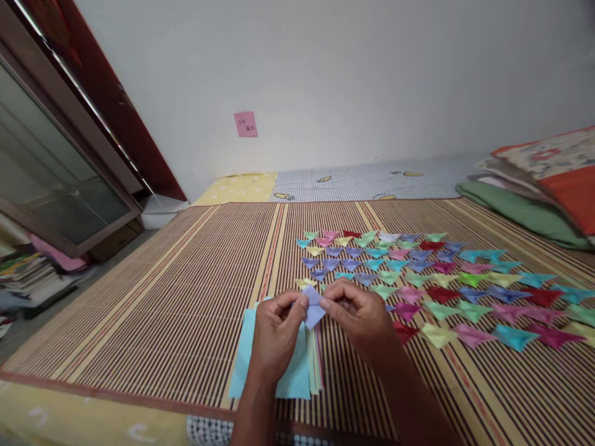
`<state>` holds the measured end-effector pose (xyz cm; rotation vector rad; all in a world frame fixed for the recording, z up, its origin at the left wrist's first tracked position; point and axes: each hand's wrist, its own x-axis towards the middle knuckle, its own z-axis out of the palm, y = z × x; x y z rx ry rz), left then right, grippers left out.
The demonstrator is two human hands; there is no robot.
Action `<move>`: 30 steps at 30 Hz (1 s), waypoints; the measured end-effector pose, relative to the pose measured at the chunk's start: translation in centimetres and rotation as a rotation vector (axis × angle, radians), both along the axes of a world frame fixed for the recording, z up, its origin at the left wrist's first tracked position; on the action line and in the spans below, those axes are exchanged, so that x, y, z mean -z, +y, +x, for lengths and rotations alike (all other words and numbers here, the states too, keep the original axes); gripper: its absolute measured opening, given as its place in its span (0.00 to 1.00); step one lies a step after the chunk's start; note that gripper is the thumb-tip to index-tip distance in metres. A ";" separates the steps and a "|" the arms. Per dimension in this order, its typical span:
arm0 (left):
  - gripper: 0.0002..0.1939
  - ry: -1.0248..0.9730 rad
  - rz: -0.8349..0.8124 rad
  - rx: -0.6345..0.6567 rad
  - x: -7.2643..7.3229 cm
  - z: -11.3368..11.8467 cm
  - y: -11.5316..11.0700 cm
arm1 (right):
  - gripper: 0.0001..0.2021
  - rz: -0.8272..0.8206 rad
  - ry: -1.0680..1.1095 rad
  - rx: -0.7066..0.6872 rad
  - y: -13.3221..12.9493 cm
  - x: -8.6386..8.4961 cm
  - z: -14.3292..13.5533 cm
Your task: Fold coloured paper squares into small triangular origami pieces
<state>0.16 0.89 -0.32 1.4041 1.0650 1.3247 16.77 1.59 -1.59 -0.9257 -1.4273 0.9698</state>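
Observation:
A small folded lavender paper [313, 308] is held up between my two hands. My left hand [277, 331] pinches its left edge between thumb and fingers. The thumb and fingers of my right hand [360, 316] are closed on its right edge. Beneath my left hand lies a stack of square paper sheets, a light blue one [294, 371] on top, with yellow and pink edges showing at the right. Rows of small folded paper pieces [471, 279] in many colours spread out beyond and to the right of my right hand.
A striped bamboo mat [186, 297] lies under everything. Folded cloths and a green cushion [515, 214] are piled at the right. A pink note [245, 124] is on the white wall. At the left are a glass-panelled door [60, 167] and stacked books [35, 272].

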 end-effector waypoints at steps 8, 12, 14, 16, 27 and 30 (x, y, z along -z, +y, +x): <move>0.17 0.011 0.014 -0.062 0.1 0.0 0.1 | 0.09 -0.142 0.107 0.022 0.2 0.8 -0.8; 0.17 0.011 0.008 -0.060 0.1 -0.1 0.1 | 0.10 -0.188 0.149 0.027 0.2 1.1 -1.1; 0.16 0.016 0.021 -0.053 0.1 -0.1 0.0 | 0.09 -0.156 0.133 0.030 0.0 1.0 -1.1; 0.16 0.028 0.043 -0.047 0.0 -0.1 -0.1 | 0.09 -0.118 0.106 0.044 -0.1 0.7 -1.0; 0.13 0.086 0.134 0.089 -0.1 0.4 -0.3 | 0.04 0.125 0.052 0.058 -0.3 -0.3 -0.9; 0.11 0.079 0.114 0.069 0.0 0.6 -0.3 | 0.04 0.112 0.064 0.055 -0.3 -0.2 -0.9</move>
